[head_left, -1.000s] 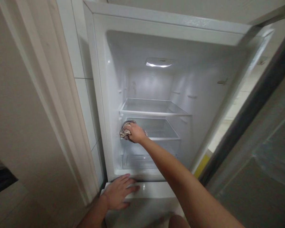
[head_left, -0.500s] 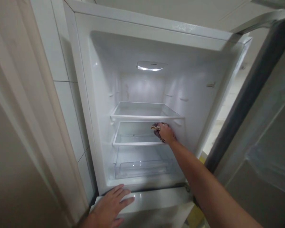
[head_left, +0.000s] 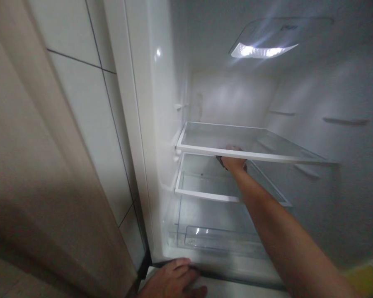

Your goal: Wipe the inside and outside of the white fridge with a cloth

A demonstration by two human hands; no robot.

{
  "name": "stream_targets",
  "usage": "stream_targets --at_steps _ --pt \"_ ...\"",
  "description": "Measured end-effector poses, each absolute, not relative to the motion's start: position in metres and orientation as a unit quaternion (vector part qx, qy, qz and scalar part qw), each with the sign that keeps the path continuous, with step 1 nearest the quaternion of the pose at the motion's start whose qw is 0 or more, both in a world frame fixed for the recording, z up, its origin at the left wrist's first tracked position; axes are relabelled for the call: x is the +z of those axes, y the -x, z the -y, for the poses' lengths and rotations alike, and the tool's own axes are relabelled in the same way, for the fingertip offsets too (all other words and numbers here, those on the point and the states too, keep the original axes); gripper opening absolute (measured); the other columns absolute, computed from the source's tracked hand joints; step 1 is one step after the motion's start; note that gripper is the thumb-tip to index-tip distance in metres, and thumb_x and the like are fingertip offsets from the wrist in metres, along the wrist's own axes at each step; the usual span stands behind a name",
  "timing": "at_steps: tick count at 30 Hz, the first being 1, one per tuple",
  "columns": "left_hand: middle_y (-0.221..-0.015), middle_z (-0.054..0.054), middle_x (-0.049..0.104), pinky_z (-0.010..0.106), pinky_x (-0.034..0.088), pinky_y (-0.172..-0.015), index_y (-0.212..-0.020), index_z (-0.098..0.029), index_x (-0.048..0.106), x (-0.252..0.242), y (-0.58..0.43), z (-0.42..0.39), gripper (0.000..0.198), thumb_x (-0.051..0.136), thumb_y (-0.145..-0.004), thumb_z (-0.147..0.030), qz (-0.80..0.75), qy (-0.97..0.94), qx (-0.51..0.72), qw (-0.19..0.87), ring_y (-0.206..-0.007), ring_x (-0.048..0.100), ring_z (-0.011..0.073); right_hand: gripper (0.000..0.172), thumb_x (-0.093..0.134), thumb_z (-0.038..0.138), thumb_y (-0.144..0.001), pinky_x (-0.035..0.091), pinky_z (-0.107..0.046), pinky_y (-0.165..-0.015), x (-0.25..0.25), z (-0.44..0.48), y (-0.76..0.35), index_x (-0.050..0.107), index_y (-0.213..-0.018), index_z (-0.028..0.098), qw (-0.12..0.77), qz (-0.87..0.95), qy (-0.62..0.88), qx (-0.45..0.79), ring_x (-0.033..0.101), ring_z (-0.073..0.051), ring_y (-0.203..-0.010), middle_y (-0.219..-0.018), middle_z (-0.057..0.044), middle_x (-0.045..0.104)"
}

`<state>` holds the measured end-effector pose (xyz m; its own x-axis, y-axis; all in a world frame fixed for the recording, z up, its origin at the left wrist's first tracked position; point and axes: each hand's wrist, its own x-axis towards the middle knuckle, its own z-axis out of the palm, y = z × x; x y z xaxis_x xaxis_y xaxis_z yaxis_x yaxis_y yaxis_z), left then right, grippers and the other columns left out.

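Inside a refrigerator, my right hand [head_left: 235, 162] reaches in between two glass shelves. It is closed around a dark, crumpled cloth [head_left: 220, 159], of which only small edges show. The hand is over the back part of the lower shelf [head_left: 208, 196], and the upper shelf [head_left: 202, 149] is in front of part of it. At the bottom of the view, my left hand [head_left: 174, 279] lies with fingers stretched on the top of the white lower door [head_left: 236, 288], at the refrigerator's front left.
A clear plastic drawer [head_left: 217, 238] sits under the lower shelf. A lit lamp [head_left: 261, 50] is on the ceiling of the compartment. Shelf ledges [head_left: 345, 121] stick out of the right wall. White tiles [head_left: 77, 95] and a beige panel [head_left: 34, 165] stand close on the left.
My view has come closer to the compartment. My right hand has moved deeper over the lower shelf with the cloth. My left hand stays on the lower door.
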<state>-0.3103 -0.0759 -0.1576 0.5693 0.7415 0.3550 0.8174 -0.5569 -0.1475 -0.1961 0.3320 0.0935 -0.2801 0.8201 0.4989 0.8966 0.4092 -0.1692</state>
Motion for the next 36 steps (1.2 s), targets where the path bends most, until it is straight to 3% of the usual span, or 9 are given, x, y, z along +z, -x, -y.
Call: stream_targets --at_steps 3,9,12,17,20,25,32,36 --pt "-0.140 -0.001 0.070 0.032 0.043 -0.118 -0.157 -0.043 0.045 -0.155 0.308 0.080 0.054 0.064 -0.106 -0.044 0.456 0.871 -0.136 0.124 -0.121 0.066 0.0160 0.036 0.049 0.034 -0.104 0.046 -0.034 -0.093 0.090 -0.317 0.235 0.070 -0.127 0.015 0.281 0.797 0.530 -0.070 0.064 -0.027 -0.109 -0.126 -0.019 0.064" --pt "-0.164 0.007 0.051 0.044 0.039 -0.124 -0.167 -0.040 0.033 -0.143 0.309 0.085 0.091 0.077 -0.090 -0.063 0.483 0.871 -0.074 -0.040 -0.146 0.052 0.0302 0.041 0.051 0.027 -0.102 0.048 -0.037 -0.106 0.091 -0.242 0.318 0.063 -0.140 0.018 0.228 0.886 0.404 -0.008 0.060 -0.029 -0.125 -0.137 -0.018 0.063" --pt "-0.168 0.007 0.047 0.046 0.035 -0.127 -0.167 -0.041 0.034 -0.141 0.312 0.085 0.087 0.074 -0.092 -0.062 0.485 0.869 -0.067 -0.074 -0.151 0.047 0.0320 0.045 0.049 0.024 -0.101 0.052 -0.040 -0.102 0.095 -0.209 0.323 0.060 -0.145 0.022 0.206 0.895 0.396 0.011 0.063 -0.030 -0.120 -0.134 -0.017 0.064" --pt "-0.168 0.008 0.047 0.050 0.028 -0.132 -0.169 -0.040 0.030 -0.134 0.311 0.084 0.088 0.070 -0.095 -0.065 0.491 0.865 -0.059 -0.079 -0.151 0.048 0.0304 0.045 0.056 0.035 -0.100 0.055 -0.037 -0.097 0.095 -0.175 0.277 0.058 -0.144 0.030 0.221 0.916 0.333 0.022 0.063 -0.027 -0.119 -0.145 -0.011 0.055" --pt "-0.165 0.008 0.051 0.053 0.027 -0.133 -0.167 -0.039 0.034 -0.128 0.308 0.085 0.090 0.076 -0.090 -0.060 0.499 0.864 -0.035 -0.062 -0.150 0.050 0.0308 0.045 0.058 0.037 -0.099 0.055 -0.037 -0.096 0.094 -0.157 0.246 0.058 -0.144 0.031 0.209 0.924 0.315 0.050 0.064 -0.026 -0.116 -0.140 -0.010 0.057" --pt "-0.164 0.006 0.053 0.055 0.028 -0.133 -0.166 -0.040 0.036 -0.126 0.303 0.086 0.098 0.086 -0.081 -0.044 0.510 0.860 -0.007 -0.026 -0.150 0.051 0.0316 0.045 0.061 0.040 -0.099 0.054 -0.035 -0.093 0.092 -0.139 0.204 0.057 -0.143 0.034 0.211 0.910 0.352 0.064 0.066 -0.026 -0.113 -0.134 -0.008 0.060" --pt "-0.169 0.006 0.048 0.054 0.029 -0.133 -0.170 -0.044 0.027 -0.122 0.304 0.089 0.095 0.079 -0.090 -0.049 0.511 0.859 -0.006 -0.029 -0.155 0.045 0.0319 0.039 0.062 0.042 -0.100 0.055 -0.033 -0.090 0.095 -0.166 0.132 0.059 -0.138 0.031 0.203 0.862 0.464 0.031 0.067 -0.024 -0.109 -0.129 -0.009 0.060" --pt "-0.170 0.009 0.046 0.061 0.026 -0.133 -0.170 -0.044 0.025 -0.112 0.298 0.092 0.096 0.079 -0.091 -0.043 0.521 0.851 0.007 -0.064 -0.158 0.042 0.0341 0.037 0.055 0.035 -0.104 0.055 -0.036 -0.091 0.097 -0.193 0.088 0.058 -0.139 0.025 0.215 0.804 0.555 -0.009 0.066 -0.028 -0.113 -0.132 -0.015 0.057"
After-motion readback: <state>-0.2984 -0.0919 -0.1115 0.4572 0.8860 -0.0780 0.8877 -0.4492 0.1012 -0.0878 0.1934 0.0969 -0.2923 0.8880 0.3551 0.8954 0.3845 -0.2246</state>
